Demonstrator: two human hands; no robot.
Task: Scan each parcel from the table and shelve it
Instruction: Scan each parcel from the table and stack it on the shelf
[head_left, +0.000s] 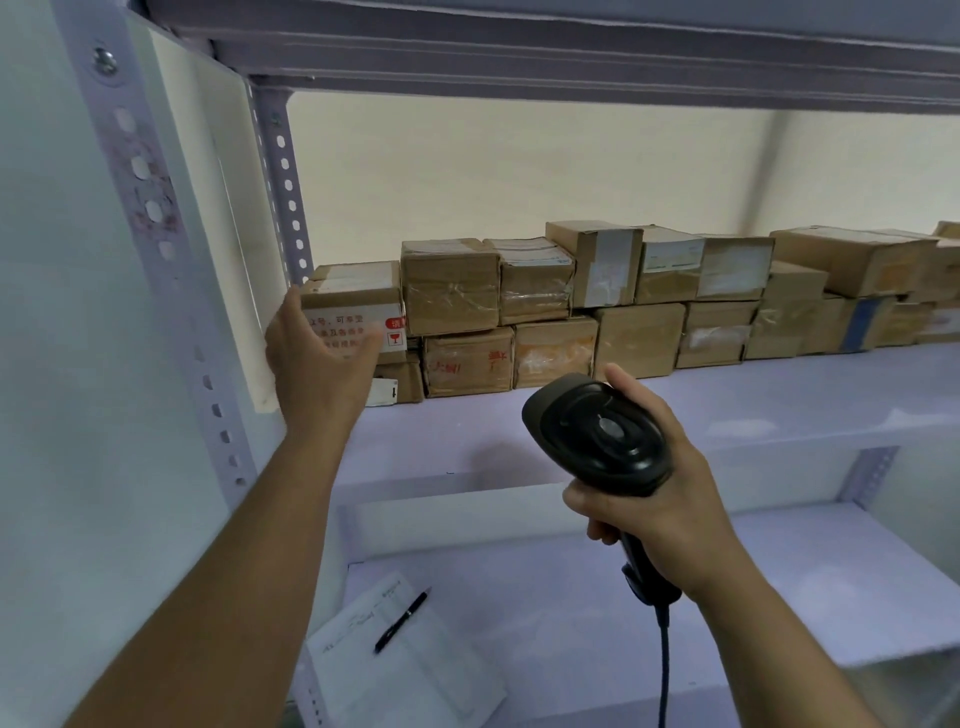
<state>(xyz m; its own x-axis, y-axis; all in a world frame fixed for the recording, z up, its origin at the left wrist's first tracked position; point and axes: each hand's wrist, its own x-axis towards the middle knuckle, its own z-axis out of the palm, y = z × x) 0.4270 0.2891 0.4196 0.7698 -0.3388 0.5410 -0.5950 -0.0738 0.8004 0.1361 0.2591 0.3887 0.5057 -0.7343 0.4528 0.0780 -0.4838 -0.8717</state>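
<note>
The left hand (317, 353) is spread open, fingers loose, against the red-printed parcel (353, 296), which tops the left end of the stacked boxes (639, 338) on the shelf (753, 400). The right hand (654, 499) grips a black scanner (597, 431) by its handle, in front of the shelf edge. Below lie papers (415, 675) and a pen (402, 620).

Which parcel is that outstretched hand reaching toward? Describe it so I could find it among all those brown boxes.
Follow the pale shelf to the far left end of its row of brown boxes, beside the perforated metal upright. The parcel tops the stack there, by the left hand. It alone shows lines of red printed text with a red wine-glass symbol.
</note>
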